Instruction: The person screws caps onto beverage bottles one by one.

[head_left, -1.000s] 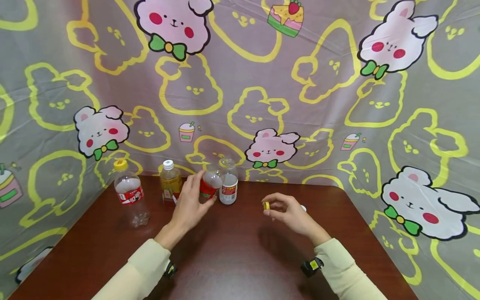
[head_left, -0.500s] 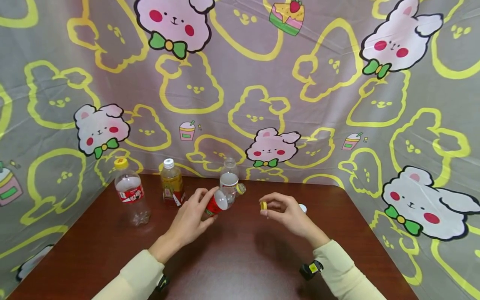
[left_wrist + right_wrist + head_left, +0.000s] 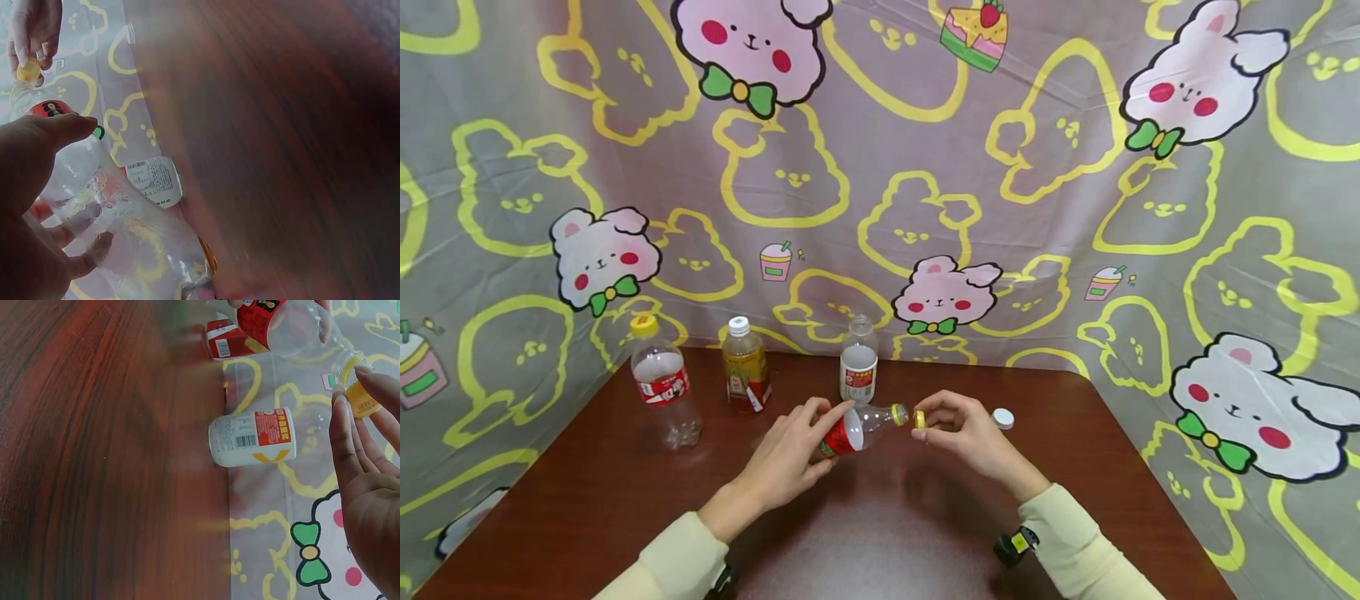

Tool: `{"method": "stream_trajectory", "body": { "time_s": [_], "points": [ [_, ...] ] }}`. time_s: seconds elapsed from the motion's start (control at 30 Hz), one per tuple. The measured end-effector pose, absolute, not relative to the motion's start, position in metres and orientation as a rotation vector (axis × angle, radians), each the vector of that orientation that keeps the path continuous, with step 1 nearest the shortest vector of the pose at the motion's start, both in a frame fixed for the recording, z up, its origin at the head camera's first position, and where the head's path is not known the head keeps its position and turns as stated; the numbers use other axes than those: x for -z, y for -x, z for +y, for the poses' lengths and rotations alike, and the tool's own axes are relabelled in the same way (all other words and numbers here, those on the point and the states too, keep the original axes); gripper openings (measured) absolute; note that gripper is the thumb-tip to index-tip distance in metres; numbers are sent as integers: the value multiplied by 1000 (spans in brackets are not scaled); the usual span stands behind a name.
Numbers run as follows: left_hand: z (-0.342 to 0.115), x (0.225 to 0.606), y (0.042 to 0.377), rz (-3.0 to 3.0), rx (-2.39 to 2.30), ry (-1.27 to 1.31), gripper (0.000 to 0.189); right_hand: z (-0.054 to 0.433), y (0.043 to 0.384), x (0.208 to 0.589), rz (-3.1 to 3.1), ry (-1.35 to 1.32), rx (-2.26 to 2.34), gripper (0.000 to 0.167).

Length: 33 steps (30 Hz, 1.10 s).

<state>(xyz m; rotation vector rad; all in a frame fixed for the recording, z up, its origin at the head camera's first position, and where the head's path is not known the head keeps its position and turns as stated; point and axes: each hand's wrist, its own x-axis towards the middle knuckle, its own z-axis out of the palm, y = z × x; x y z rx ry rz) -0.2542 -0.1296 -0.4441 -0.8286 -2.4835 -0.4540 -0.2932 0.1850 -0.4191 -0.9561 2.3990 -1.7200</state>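
Observation:
My left hand (image 3: pixel 786 450) grips a clear plastic bottle (image 3: pixel 871 423) with a red label, tilted nearly level, its uncapped neck pointing right. A yellow bottle cap (image 3: pixel 920 420) is pinched between the thumb and fingers of my right hand (image 3: pixel 962 429), just off the bottle's mouth in the head view. In the left wrist view the bottle (image 3: pixel 144 231) looks empty, with droplets inside. From the right wrist, the yellow cap (image 3: pixel 362 400) appears close beside the neck; whether they touch I cannot tell.
Behind stands an uncapped clear bottle (image 3: pixel 858 371) with a white label. Further left are a white-capped bottle (image 3: pixel 746 367) of amber drink and a yellow-capped clear bottle (image 3: pixel 661 387). A white cap (image 3: pixel 1003 418) lies on the brown table (image 3: pixel 880 533) by my right hand. A patterned curtain (image 3: pixel 880 125) encloses the table.
The left hand has brought the bottle down and tipped it from upright to nearly level, mouth toward the right hand. The right hand has shifted slightly left with the yellow cap.

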Motion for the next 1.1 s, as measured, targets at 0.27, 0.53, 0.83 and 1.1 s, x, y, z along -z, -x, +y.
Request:
{"method": "stream_trajectory", "body": {
  "time_s": [0.27,0.53,0.83,1.1],
  "points": [
    [-127,446,252,-2500,398,879,88,182,294,420,2349,992,1704,30],
    [-124,449,250,-2505,416,909,89,182,293,422,2390,1023,1644,30],
    [-123,448,246,-2563,468,912,87,184,291,421,2473,1051,1555,25],
    [-126,444,245,-2647,607,951,83,183,291,418,2440,1192,1584,22]
  ]
}}
